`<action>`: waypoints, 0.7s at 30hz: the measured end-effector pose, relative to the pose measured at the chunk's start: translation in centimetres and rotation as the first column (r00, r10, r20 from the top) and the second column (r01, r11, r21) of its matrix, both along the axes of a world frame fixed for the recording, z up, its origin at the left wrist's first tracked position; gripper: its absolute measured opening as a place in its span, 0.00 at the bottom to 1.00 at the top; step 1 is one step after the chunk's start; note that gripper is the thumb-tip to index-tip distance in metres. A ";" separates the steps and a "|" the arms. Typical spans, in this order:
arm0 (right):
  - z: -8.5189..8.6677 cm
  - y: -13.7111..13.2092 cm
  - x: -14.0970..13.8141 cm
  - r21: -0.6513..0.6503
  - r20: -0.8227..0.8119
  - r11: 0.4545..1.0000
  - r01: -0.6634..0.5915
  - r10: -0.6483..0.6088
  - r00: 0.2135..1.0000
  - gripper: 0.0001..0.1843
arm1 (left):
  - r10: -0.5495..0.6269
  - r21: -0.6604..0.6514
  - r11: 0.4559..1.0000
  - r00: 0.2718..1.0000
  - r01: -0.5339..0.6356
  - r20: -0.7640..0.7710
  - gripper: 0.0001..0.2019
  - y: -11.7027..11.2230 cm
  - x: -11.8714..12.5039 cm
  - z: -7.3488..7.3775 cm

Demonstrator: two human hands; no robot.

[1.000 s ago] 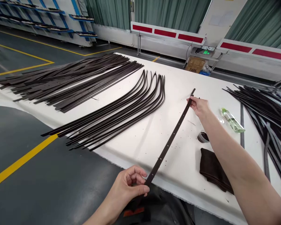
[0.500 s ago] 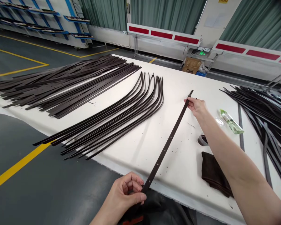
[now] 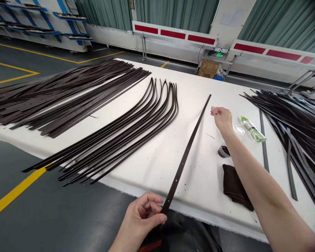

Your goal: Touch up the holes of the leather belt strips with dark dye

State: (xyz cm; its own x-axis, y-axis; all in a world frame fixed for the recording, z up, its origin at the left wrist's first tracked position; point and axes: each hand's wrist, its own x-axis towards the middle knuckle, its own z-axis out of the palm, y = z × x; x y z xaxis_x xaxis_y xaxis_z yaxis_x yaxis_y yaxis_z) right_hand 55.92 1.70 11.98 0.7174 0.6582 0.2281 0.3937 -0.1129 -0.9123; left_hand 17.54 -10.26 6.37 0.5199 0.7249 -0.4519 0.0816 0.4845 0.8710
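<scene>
A long dark brown leather strap [image 3: 189,147] with punched holes runs from the near table edge up across the white table [image 3: 157,164]. My left hand [image 3: 141,220] pinches its near end between thumb and fingers, just off the table's front edge. My right hand [image 3: 222,117] hovers a little to the right of the strap's far end, not touching it, with its fingers loosely bent and nothing in them.
A fan of curved dark straps [image 3: 136,126] lies left of the strap, with a flat pile [image 3: 63,91] further left. Another strap heap [image 3: 291,115] fills the right side. Near my right arm are a green bottle [image 3: 252,128], a small tin [image 3: 224,151] and a dark cloth [image 3: 235,187].
My right hand has let go of the strap's far end and drawn slightly right. The strap now lies straighter on the table. My left hand keeps its pinch.
</scene>
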 end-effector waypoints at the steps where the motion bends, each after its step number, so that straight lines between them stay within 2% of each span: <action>1: -0.3 -2.2 -1.1 -0.008 0.036 1.000 0.003 -0.003 0.999 0.09 | 0.015 0.007 1.000 1.000 -0.015 -0.005 0.11 -0.1 0.2 0.1; 4: -2.0 -9.8 -6.1 -0.076 0.068 0.996 -0.054 0.059 0.996 0.11 | 0.036 0.009 0.999 0.999 -0.036 -0.004 0.11 -0.3 1.1 0.1; 5: -2.8 -12.3 -8.1 -0.113 0.026 0.988 -0.102 0.105 0.994 0.13 | 0.037 0.004 0.999 0.999 -0.037 -0.003 0.11 -0.4 1.4 0.0; 7: -4.3 -16.3 -12.0 -0.136 -0.179 0.967 -0.214 0.188 0.966 0.15 | 0.038 0.004 0.999 0.999 -0.038 -0.018 0.11 -0.7 2.0 -0.1; 9: -5.4 -18.5 -15.1 -0.120 -0.360 0.952 -0.280 0.221 0.906 0.16 | 0.026 0.015 1.000 0.999 -0.025 -0.046 0.11 -0.9 2.6 -0.2; 12: -6.0 -18.9 -17.1 -0.109 -0.432 0.948 -0.297 0.224 0.873 0.16 | -0.012 0.035 0.999 0.996 0.015 -0.094 0.10 -1.5 3.3 -0.3; 16: -6.0 -18.3 -16.9 -0.063 -0.448 0.963 -0.260 0.206 0.870 0.15 | -0.031 0.045 0.998 0.992 0.037 -0.122 0.10 -1.9 3.6 -1.0; 19: -6.0 -18.6 -16.8 -0.042 -0.428 0.967 -0.253 0.211 0.879 0.15 | -0.082 -0.004 0.997 0.996 0.082 -0.023 0.11 -1.8 3.7 -1.7; 21: -5.9 -19.0 -17.0 -0.063 -0.400 0.962 -0.264 0.218 0.890 0.15 | -0.110 -0.007 0.994 0.993 0.110 0.034 0.13 -1.7 3.9 -1.5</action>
State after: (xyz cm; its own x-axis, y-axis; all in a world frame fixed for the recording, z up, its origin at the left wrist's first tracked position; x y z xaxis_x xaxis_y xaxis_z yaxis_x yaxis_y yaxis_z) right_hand 38.90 -17.26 6.06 0.5493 0.8270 -0.1202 0.0415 -0.1706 -0.9845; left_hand 21.39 -11.95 4.85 0.6111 0.6585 -0.4392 0.1055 0.4822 0.8697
